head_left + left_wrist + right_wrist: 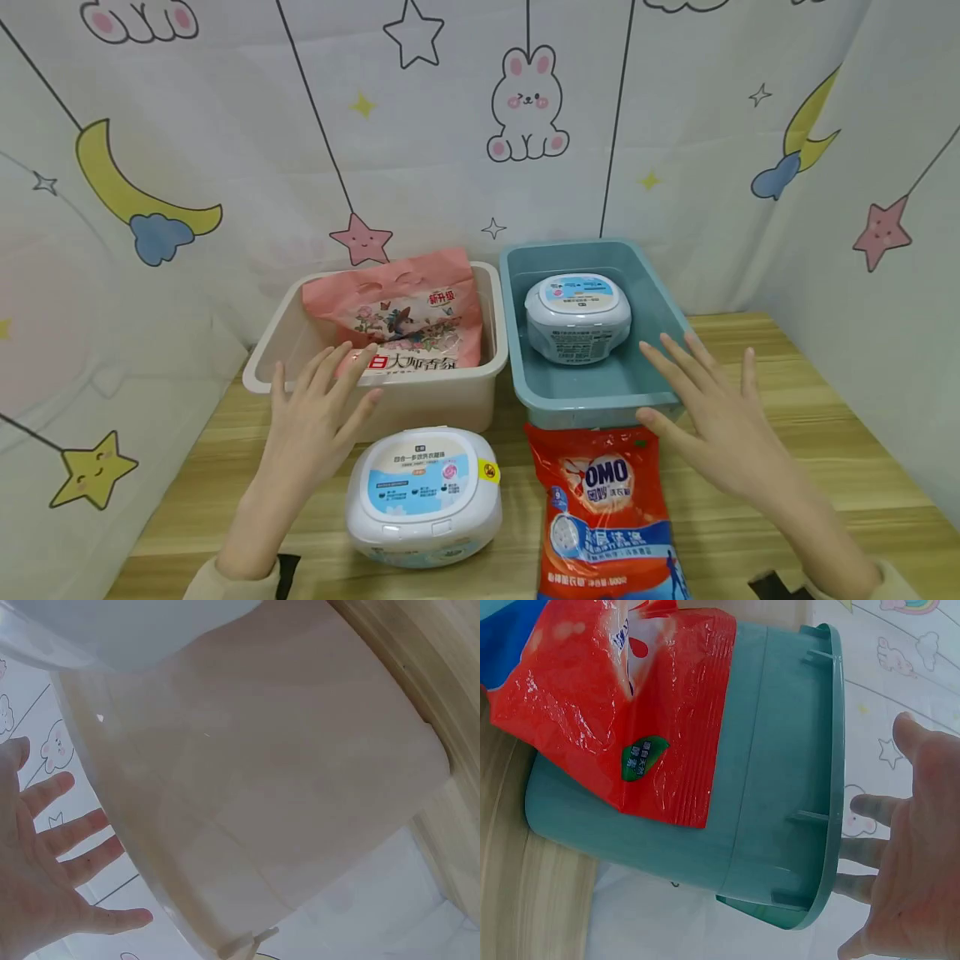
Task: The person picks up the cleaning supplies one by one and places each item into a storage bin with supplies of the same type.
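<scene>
1. Left hand [311, 427] and right hand [712, 427]: both spread.
2. Front white tub [422, 496]: on the bench [810, 421] between them, beside the left.
3. Red bag [603, 512]: also between them, nearer the right.

Head view looked forward and down. Both wrist views were way closer and tilted; left shared the cream tub [450, 408] with it, right the teal tub [585, 387].
</scene>
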`<state>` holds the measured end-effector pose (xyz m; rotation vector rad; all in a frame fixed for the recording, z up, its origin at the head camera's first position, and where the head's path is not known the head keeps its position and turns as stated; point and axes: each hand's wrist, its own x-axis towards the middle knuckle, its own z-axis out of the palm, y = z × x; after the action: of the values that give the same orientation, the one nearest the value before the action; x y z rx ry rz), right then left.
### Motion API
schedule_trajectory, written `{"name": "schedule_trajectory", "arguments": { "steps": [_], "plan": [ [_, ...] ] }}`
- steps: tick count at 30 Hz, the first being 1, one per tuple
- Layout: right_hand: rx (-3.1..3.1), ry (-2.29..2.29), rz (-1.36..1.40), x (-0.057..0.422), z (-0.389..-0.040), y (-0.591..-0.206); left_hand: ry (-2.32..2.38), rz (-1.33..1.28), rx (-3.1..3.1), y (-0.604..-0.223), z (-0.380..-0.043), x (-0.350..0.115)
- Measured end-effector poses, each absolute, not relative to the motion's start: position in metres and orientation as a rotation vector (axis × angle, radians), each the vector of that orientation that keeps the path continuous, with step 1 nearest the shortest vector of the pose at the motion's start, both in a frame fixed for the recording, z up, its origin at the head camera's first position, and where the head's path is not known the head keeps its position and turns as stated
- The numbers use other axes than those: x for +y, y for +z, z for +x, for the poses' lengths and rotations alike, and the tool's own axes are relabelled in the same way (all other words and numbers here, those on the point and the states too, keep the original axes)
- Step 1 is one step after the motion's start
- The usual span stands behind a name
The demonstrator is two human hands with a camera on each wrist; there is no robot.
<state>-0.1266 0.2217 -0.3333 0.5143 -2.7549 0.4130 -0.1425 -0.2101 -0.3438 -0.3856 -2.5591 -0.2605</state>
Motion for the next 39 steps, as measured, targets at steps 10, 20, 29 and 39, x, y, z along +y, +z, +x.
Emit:
{"name": "schedule_trajectory", "arguments": {
  "steps": [10,20,29,39],
  "plan": [
    [-2.741,0.411,0.529,0.216,-0.117,-0.339,-0.284,-0.406,-2.482,-0.351,-0.143,-0.214],
    [-2.695,0.408,0.556,0.215,-0.109,-0.345,-0.300,-0.430,-2.385,-0.355,-0.145,-0.218],
    [-2.677,0.377,0.558,0.213,-0.101,-0.352,-0.314,-0.430,-2.348,-0.360,-0.147,-0.221],
    [-2.670,0.378,0.590,0.210,-0.092,-0.358,-0.322,-0.399,-2.385,-0.364,-0.148,-0.226]
  ]
}}
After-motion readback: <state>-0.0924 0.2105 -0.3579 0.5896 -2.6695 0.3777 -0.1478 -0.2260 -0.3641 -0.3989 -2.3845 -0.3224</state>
